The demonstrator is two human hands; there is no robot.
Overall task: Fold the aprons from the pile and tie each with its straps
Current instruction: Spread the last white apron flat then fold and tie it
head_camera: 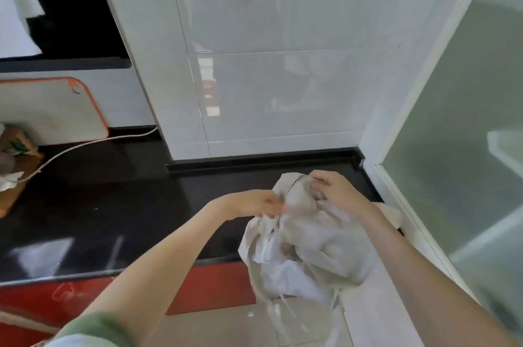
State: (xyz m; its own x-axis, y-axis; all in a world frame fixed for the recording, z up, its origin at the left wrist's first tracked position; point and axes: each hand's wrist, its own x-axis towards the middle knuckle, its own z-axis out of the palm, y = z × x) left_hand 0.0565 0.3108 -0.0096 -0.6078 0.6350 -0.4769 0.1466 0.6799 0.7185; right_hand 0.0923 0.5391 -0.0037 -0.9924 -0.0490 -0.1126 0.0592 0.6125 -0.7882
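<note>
While both hands hold one crumpled beige apron [311, 239] up over the right end of the black counter [113, 205], the work looks to be at the sorting-out stage, before any fold. The left hand [254, 204] pinches a bunched edge and the right hand [338, 191] grips the top. Its straps [276, 311] dangle past the near counter edge, so the next move likely calls for spreading the cloth flat.

Glossy black stone countertop [107, 205]; standing on edge at the back, white rectangular chopping board with orange rim [51, 109]; thin white cable [85, 146] just in front of that board; brown wooden block [31, 157] bearing crumpled white paper [8, 179] below-left of it; pale cream cloth heap [392, 215] far right of it.
</note>
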